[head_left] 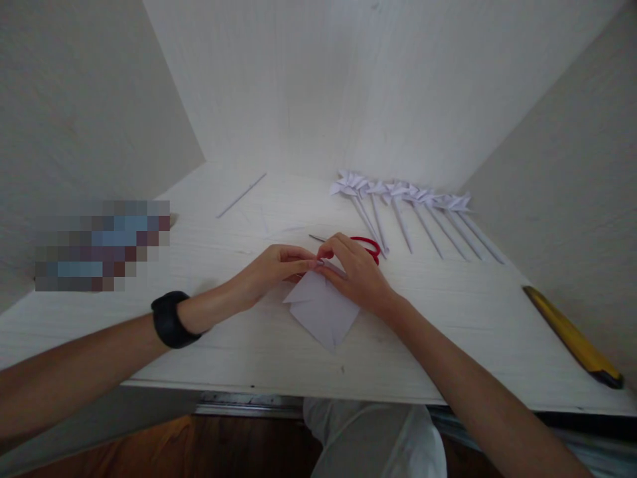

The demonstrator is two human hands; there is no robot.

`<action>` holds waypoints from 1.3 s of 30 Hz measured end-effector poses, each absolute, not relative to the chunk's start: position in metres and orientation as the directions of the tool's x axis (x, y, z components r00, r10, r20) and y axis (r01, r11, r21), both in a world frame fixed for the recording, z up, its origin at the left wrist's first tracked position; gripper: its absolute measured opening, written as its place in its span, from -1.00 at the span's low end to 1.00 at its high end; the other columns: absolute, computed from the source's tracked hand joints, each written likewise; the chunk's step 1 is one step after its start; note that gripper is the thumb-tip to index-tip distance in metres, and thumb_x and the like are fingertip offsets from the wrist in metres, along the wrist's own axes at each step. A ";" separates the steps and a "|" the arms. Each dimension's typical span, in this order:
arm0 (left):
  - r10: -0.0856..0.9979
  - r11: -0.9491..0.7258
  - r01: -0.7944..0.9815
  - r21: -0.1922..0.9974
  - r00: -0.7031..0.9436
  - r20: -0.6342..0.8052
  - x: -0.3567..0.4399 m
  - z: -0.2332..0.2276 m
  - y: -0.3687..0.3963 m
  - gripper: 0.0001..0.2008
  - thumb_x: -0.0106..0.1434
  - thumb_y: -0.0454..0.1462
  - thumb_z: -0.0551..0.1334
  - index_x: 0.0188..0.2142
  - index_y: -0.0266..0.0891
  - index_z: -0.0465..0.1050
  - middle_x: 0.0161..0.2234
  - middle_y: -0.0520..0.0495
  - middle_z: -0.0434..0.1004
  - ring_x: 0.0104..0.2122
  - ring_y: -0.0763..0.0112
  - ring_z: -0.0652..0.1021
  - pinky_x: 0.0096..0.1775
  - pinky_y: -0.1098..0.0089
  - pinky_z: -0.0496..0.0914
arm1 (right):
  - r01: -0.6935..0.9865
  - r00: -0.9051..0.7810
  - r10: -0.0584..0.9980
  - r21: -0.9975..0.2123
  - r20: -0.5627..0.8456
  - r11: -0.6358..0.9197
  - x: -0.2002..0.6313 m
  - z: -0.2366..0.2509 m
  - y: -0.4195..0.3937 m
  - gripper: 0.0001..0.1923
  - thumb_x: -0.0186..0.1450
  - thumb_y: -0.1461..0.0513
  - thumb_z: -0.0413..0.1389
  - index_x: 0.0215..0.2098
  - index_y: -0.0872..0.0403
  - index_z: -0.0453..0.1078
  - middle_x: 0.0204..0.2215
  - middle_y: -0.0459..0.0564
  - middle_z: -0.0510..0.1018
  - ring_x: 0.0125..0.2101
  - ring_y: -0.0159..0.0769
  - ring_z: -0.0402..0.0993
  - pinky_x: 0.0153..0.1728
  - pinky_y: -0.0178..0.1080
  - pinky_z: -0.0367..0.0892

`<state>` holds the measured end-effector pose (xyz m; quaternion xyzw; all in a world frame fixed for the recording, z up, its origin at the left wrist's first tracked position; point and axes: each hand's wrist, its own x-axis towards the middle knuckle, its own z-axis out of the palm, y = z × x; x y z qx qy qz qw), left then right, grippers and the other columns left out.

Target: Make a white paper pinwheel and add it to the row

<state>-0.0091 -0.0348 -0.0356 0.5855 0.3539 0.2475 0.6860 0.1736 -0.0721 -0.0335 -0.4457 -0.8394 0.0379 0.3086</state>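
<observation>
A square of white paper (pixel 326 309) with slits cut in from its corners is held just over the table by both my hands. My left hand (pixel 283 262) pinches its far edge from the left, fingers closed. Against it, my right hand (pixel 355 272) grips the same edge from the right, thumb and fingers pressed together. The fingertips of both meet at the far corner, where a bit of paper seems curled over. Red-handled scissors (pixel 377 247) lie just beyond my right hand, partly hidden by it, with the blade tip pointing left.
Several white paper pinwheels (pixel 398 194) on paper sticks lie in a row at the back right. A single paper stick (pixel 241 196) rests at the back left. A yellow cutter (pixel 572 335) lies at the right edge. Something blurred out (pixel 99 249) is at the left. Walls enclose the white table.
</observation>
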 end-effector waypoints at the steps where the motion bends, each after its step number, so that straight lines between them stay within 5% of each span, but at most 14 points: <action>1: 0.743 0.192 0.073 0.979 0.640 -0.194 -0.009 -0.035 -0.034 -0.82 0.09 -0.23 0.30 -0.29 -0.25 0.53 -0.33 -0.03 0.58 -0.38 0.50 0.52 -0.29 0.48 0.34 | 0.729 -0.415 0.770 -0.330 0.484 0.600 0.175 -0.033 -0.072 -0.87 0.31 0.17 0.02 -0.28 0.09 0.27 -0.31 0.02 0.42 -0.29 -0.28 0.33 -0.27 -0.24 0.24; 7: 0.800 0.123 0.081 0.989 0.582 -0.147 -0.008 -0.027 -0.031 -0.64 0.02 -0.37 0.31 -0.14 -0.23 0.44 -0.38 0.00 0.60 -0.40 0.47 0.54 -0.31 0.47 0.35 | 0.744 -0.447 0.743 -0.255 0.497 0.618 0.184 -0.031 -0.071 -0.83 0.30 0.15 0.03 -0.25 0.10 0.31 -0.29 0.04 0.46 -0.27 -0.24 0.36 -0.24 -0.22 0.25; 15: 0.825 0.053 0.135 0.989 0.552 -0.120 -0.010 -0.034 -0.031 -0.53 0.07 -0.26 0.30 -0.01 -0.23 0.31 -0.37 -0.07 0.60 -0.44 0.39 0.55 -0.39 0.42 0.37 | 0.763 -0.518 0.696 -0.099 0.498 0.639 0.180 -0.031 -0.072 -0.86 0.31 0.21 0.01 -0.25 0.09 0.37 -0.26 0.05 0.49 -0.22 -0.22 0.37 -0.20 -0.20 0.22; 23: 0.830 -0.002 0.151 0.989 0.552 -0.083 -0.011 -0.030 -0.034 -0.53 0.08 -0.25 0.30 0.00 -0.23 0.30 -0.36 -0.09 0.61 -0.41 0.39 0.56 -0.36 0.42 0.38 | 0.750 -0.478 0.700 -0.168 0.531 0.640 0.178 -0.033 -0.071 -0.85 0.30 0.22 0.04 -0.33 0.12 0.41 -0.33 0.03 0.51 -0.29 -0.27 0.40 -0.24 -0.22 0.24; 32: 0.755 0.042 0.187 0.981 0.637 -0.154 -0.006 -0.036 -0.037 -0.55 0.01 -0.25 0.33 -0.09 -0.26 0.32 -0.22 -0.12 0.55 -0.25 0.28 0.55 -0.27 0.35 0.41 | 0.781 -0.220 0.728 -0.329 0.649 0.530 0.178 -0.028 -0.073 -0.90 0.27 0.28 0.05 -0.36 0.09 0.40 -0.40 -0.04 0.47 -0.38 -0.35 0.41 -0.35 -0.28 0.29; 35: 0.766 -0.050 0.268 0.962 0.628 -0.135 -0.006 -0.037 -0.040 -0.67 0.02 -0.22 0.32 -0.20 -0.29 0.40 -0.21 -0.13 0.53 -0.22 0.24 0.53 -0.25 0.32 0.40 | 0.782 -0.189 0.707 -0.331 0.681 0.528 0.178 -0.026 -0.076 -0.93 0.26 0.29 0.06 -0.38 0.08 0.37 -0.41 -0.04 0.46 -0.39 -0.35 0.40 -0.39 -0.28 0.31; 39: 0.793 0.021 0.244 0.970 0.586 -0.165 -0.006 -0.035 -0.044 -0.55 -0.02 -0.21 0.35 -0.12 -0.27 0.36 -0.14 -0.16 0.50 -0.22 0.22 0.53 -0.28 0.31 0.41 | 0.766 -0.227 0.661 -0.288 0.716 0.575 0.177 -0.022 -0.079 -0.95 0.26 0.30 0.07 -0.36 0.08 0.36 -0.40 -0.04 0.46 -0.39 -0.35 0.40 -0.38 -0.27 0.32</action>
